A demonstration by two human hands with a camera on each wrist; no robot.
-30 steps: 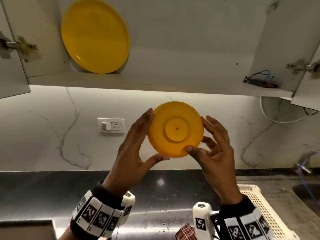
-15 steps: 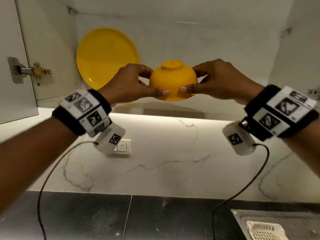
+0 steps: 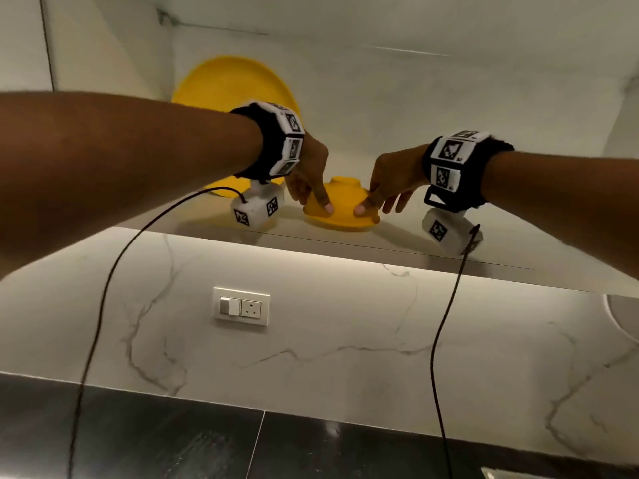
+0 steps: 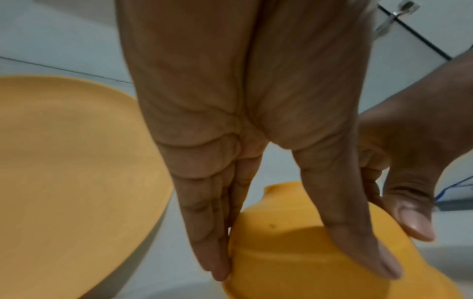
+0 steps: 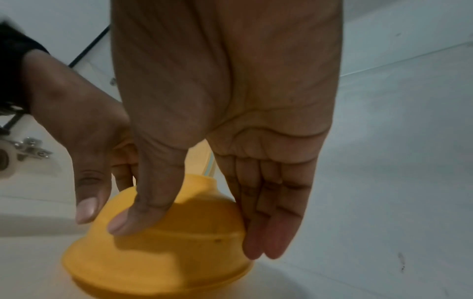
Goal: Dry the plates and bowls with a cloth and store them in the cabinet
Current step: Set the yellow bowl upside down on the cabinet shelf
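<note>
A yellow bowl [image 3: 342,202] sits upside down on the cabinet shelf [image 3: 449,245], right of a yellow plate [image 3: 224,88] that leans on the cabinet's back wall. My left hand [image 3: 313,199] pinches the bowl's left side, thumb [image 4: 371,252] in front and fingers behind. My right hand [image 3: 375,202] pinches the right side the same way, thumb [image 5: 133,214] on the front wall of the bowl [image 5: 166,257]. The left wrist view shows the plate [image 4: 64,161] close beside the bowl [image 4: 294,252]. No cloth is in view.
Below the shelf is a marble wall with a switch and socket plate [image 3: 241,306] and a dark counter [image 3: 173,440]. Two wrist cables [image 3: 438,340] hang down. The shelf stretches bare to the right of the bowl.
Both hands carried the bowl up from in front of the wall into the cabinet and lowered it, upside down, onto the shelf. My arms now reach further in.
</note>
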